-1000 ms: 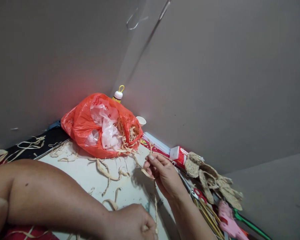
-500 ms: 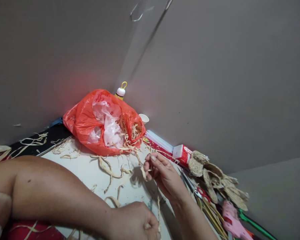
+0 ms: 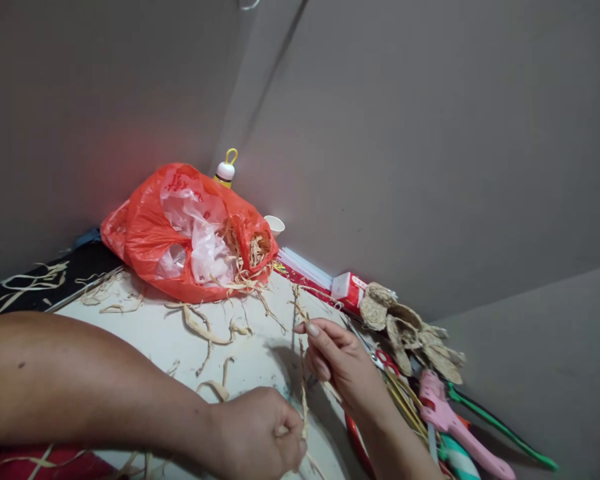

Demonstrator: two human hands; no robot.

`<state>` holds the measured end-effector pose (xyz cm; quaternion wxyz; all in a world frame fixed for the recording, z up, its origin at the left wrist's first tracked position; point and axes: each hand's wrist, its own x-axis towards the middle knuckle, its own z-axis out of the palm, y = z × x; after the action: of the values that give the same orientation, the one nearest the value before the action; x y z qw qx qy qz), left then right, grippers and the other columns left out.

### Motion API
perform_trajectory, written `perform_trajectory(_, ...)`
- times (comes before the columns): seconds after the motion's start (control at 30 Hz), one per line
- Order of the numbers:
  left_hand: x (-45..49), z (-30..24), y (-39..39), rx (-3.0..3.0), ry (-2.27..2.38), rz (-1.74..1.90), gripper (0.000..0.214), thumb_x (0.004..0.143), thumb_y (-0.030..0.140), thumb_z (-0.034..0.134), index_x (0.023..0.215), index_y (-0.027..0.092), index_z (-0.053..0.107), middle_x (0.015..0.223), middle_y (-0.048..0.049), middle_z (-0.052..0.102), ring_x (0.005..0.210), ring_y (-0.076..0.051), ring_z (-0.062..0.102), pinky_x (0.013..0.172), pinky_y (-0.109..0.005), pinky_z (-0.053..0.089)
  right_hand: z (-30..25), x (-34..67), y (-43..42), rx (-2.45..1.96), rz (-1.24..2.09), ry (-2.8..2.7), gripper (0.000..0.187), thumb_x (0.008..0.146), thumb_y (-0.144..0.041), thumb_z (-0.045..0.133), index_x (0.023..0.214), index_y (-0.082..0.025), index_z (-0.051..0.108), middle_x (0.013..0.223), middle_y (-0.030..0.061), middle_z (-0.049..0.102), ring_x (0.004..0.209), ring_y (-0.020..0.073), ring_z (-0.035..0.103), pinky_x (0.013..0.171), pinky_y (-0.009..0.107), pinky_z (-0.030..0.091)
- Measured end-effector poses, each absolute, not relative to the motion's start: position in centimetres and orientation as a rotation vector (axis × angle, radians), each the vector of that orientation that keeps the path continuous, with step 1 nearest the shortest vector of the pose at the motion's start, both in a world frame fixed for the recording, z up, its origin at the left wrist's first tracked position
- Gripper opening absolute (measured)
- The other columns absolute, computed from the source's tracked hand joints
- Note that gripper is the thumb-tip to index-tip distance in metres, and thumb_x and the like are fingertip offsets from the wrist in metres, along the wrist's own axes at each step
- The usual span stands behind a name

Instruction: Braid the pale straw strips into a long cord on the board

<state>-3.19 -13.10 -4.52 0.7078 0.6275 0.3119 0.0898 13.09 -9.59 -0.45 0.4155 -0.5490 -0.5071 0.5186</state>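
My left hand [image 3: 263,437] is closed low in the view, pinching the lower end of a thin twisted straw strand [image 3: 303,400]. The strand runs up to my right hand [image 3: 337,363], whose fingers are curled and pinch its upper part near the tabletop's right side. Loose pale straw strips [image 3: 205,330] lie scattered on the white tabletop [image 3: 155,333] between my arms and an orange plastic bag [image 3: 145,240].
The orange bag holds clear plastic and straw, in the corner by grey walls. Behind it stand a yellow-capped bottle [image 3: 225,170] and a paper cup [image 3: 275,225]. Along the right edge lie a red-white box [image 3: 347,288], woven straw pieces [image 3: 405,330], red-handled scissors [image 3: 387,363] and a pink glue gun [image 3: 447,417].
My right hand has moved down and slightly right along the strand. The view has shifted, so the bag sits further left and higher.
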Motion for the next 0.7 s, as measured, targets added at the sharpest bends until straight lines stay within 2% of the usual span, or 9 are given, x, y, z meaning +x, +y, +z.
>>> perform_trajectory(0.07,-3.2,-4.4,-13.0,1.380,0.675,0.192,0.022,0.079,0.020,0.045,0.057,0.019,0.043,0.040,0.0086,0.032,0.036,-0.006,0.025,0.037,-0.022,0.018,-0.3,12.4,-9.0,-1.409,1.281,-1.369,0.035,0.084,-0.047,0.060,0.099,-0.016,0.066,0.048,-0.0047,0.053,0.038,0.0076,0.042,0.040,0.019,0.029)
perform_trajectory(0.13,-3.2,-4.3,-12.9,1.362,0.666,0.182,0.021,0.078,0.017,0.045,0.057,0.019,0.043,0.040,0.0087,0.032,0.037,-0.006,0.025,0.038,-0.022,0.018,-0.1,11.4,-8.0,-1.463,1.167,-1.545,0.041,0.084,-0.045,0.059,0.116,-0.018,0.062,0.078,0.0046,0.068,0.055,0.0130,0.058,0.047,0.022,0.040)
perform_trajectory(0.2,-3.2,-4.4,-12.8,1.366,0.666,0.190,0.019,0.077,0.017,0.046,0.058,0.019,0.044,0.041,0.0083,0.033,0.038,-0.006,0.027,0.039,-0.021,0.019,-0.1,10.2,-7.0,-1.524,0.883,-1.744,0.044,0.084,-0.039,0.059,0.123,-0.018,0.058,0.106,0.0114,0.066,0.072,0.0179,0.063,0.057,0.027,0.046)
perform_trajectory(0.23,-3.2,-4.4,-12.8,1.382,0.670,0.195,0.019,0.076,0.017,0.046,0.057,0.018,0.044,0.042,0.0081,0.033,0.039,-0.006,0.028,0.038,-0.021,0.019,-0.2,9.6,-6.6,-1.526,0.730,-1.831,0.041,0.084,-0.035,0.059,0.121,-0.017,0.060,0.111,0.0126,0.065,0.076,0.0193,0.062,0.060,0.029,0.047)
perform_trajectory(0.3,-3.1,-4.6,-12.7,1.439,0.660,0.219,0.020,0.075,0.015,0.047,0.056,0.018,0.044,0.043,0.0078,0.033,0.040,-0.006,0.029,0.039,-0.021,0.020,-0.5,8.2,-6.1,-1.439,0.588,-1.988,0.028,0.083,-0.028,0.057,0.107,-0.017,0.066,0.101,0.0113,0.068,0.075,0.0191,0.062,0.065,0.031,0.048)
perform_trajectory(0.4,-3.1,-4.8,-12.6,1.487,0.632,0.254,0.023,0.074,0.011,0.046,0.052,0.017,0.041,0.045,0.0072,0.031,0.044,-0.005,0.030,0.042,-0.019,0.023,-0.8,6.4,-6.1,-1.208,0.675,-2.203,0.014,0.082,-0.019,0.057,0.086,-0.017,0.070,0.079,0.0063,0.068,0.070,0.0172,0.061,0.066,0.029,0.048)
perform_trajectory(0.57,-2.8,-6.0,-12.8,1.466,0.520,0.264,0.027,0.071,0.007,0.044,0.048,0.017,0.034,0.047,0.0062,0.029,0.046,-0.006,0.029,0.044,-0.020,0.025,-0.4,4.1,-6.7,-1.147,0.753,-2.114,0.016,0.081,-0.016,0.057,0.096,-0.018,0.064,0.078,0.0026,0.065,0.062,0.0130,0.057,0.056,0.023,0.044)
perform_trajectory(0.63,-2.5,-6.7,-12.8,1.490,0.501,0.297,0.024,0.070,0.007,0.045,0.050,0.017,0.036,0.048,0.0061,0.031,0.048,-0.006,0.031,0.046,-0.019,0.029,0.0,3.4,-6.6,-1.132,0.831,-2.158,0.009,0.082,-0.017,0.058,0.088,-0.018,0.064,0.074,0.0009,0.064,0.060,0.0115,0.056,0.054,0.021,0.042)
perform_trajectory(0.7,-2.1,-7.2,-12.8,1.552,0.505,0.378,0.013,0.068,0.008,0.048,0.058,0.017,0.047,0.052,0.0053,0.041,0.056,-0.009,0.040,0.054,-0.020,0.037,0.1,2.7,-6.3,-1.102,0.797,-2.336,0.003,0.082,-0.020,0.062,0.080,-0.018,0.063,0.071,0.0001,0.062,0.060,0.0113,0.054,0.055,0.021,0.040)
